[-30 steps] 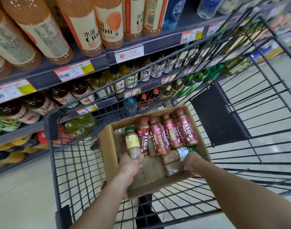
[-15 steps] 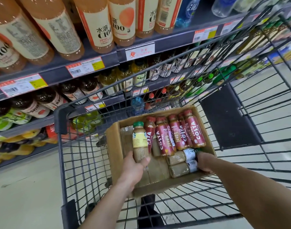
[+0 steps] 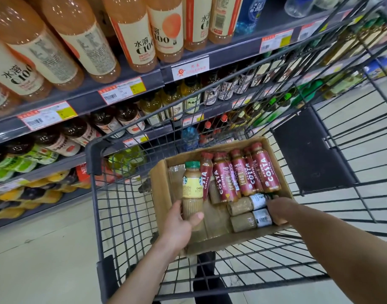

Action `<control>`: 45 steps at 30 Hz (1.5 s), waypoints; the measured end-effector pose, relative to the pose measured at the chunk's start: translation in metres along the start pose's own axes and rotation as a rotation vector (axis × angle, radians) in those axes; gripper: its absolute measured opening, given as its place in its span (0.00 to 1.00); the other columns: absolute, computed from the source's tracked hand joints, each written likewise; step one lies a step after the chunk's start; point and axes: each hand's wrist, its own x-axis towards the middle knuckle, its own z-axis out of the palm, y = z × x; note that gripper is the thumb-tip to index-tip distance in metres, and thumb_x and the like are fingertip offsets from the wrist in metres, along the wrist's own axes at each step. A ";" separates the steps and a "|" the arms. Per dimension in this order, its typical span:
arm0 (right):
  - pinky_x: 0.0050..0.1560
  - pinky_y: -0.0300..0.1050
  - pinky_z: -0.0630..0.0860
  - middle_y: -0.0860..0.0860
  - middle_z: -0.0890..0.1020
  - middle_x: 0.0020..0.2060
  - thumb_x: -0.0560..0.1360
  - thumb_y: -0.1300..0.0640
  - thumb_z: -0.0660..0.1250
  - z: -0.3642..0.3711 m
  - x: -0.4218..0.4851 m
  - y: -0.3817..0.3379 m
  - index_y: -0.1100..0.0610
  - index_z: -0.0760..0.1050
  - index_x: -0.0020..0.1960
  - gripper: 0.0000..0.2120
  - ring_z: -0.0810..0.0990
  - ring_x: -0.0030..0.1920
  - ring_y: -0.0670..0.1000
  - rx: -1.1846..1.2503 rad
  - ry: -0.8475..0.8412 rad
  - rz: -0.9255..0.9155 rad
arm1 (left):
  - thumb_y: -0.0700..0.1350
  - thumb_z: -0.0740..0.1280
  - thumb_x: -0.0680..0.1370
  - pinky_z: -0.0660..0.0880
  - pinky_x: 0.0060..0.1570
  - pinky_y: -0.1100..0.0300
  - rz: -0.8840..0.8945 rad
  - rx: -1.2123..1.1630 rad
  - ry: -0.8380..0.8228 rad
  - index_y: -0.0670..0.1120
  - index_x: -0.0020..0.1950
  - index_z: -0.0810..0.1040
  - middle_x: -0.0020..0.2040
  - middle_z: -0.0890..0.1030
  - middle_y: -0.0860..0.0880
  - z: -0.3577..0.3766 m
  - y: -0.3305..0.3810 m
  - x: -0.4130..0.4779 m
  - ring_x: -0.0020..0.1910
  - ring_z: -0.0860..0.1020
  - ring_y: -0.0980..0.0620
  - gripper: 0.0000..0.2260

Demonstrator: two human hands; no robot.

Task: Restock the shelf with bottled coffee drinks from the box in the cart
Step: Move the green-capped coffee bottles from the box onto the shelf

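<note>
- the left hand (image 3: 181,218) grips the yellow-label bottle (image 3: 192,185) round its lower body, thumb on one side and fingers wrapped behind. the bottle stands upright with its green cap on top, over the left part of the box (image 3: 159,194).
- the box sits in the cart (image 3: 89,154), which is drawn up beside the shelf (image 3: 85,99).
- the right hand (image 3: 278,210) is at the cap ends of the two lying bottles (image 3: 245,204) near the right wall of the box. its fingers cover the caps, and i cannot tell whether they have closed on one or only touch them.
- the step in hand looks like taking a bottle in each hand before turning to the shelf.
- to do it well, the right hand should settle on one of the two and take it round the neck or shoulder. the other lies touching it and may roll or come up with it.
- lift that bottle straight up, clear of the cardboard wall. the red-label bottles (image 3: 245,178) lean just beside and could slide down into the gap.
- the left grip sits low on the bottle, so the top may swing. carrying it upright and over the cart's wire rim, not through it, seems wise.
- at the shelf, each bottle should go with its own kind, label forward. i cannot tell from here which row is the right one.
- plenty of bottles remain in the box, so the restock looks far from finished.
</note>
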 end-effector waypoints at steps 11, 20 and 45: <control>0.30 0.28 0.73 0.45 0.73 0.38 0.78 0.61 0.68 -0.062 -0.107 -0.035 0.49 0.70 0.45 0.11 0.75 0.31 0.41 0.241 -0.115 -0.271 | 0.45 0.73 0.75 0.76 0.45 0.59 0.033 -0.085 -0.027 0.57 0.75 0.66 0.61 0.80 0.58 -0.027 0.017 -0.055 0.53 0.81 0.58 0.30; 0.34 0.38 0.79 0.48 0.84 0.37 0.55 0.48 0.74 -0.084 -0.244 -0.052 0.49 0.76 0.49 0.23 0.82 0.32 0.40 1.005 0.357 -0.383 | 0.42 0.75 0.74 0.77 0.59 0.48 0.157 -0.089 -0.029 0.56 0.73 0.67 0.56 0.80 0.60 -0.076 0.051 -0.133 0.55 0.81 0.54 0.30; 0.55 0.44 0.79 0.43 0.84 0.58 0.77 0.44 0.70 -0.174 -0.550 -0.240 0.47 0.76 0.67 0.20 0.83 0.59 0.45 1.168 0.549 -1.138 | 0.33 0.82 0.62 0.79 0.52 0.38 0.547 -0.663 -0.404 0.56 0.66 0.75 0.60 0.83 0.43 -0.250 0.081 -0.328 0.59 0.81 0.35 0.38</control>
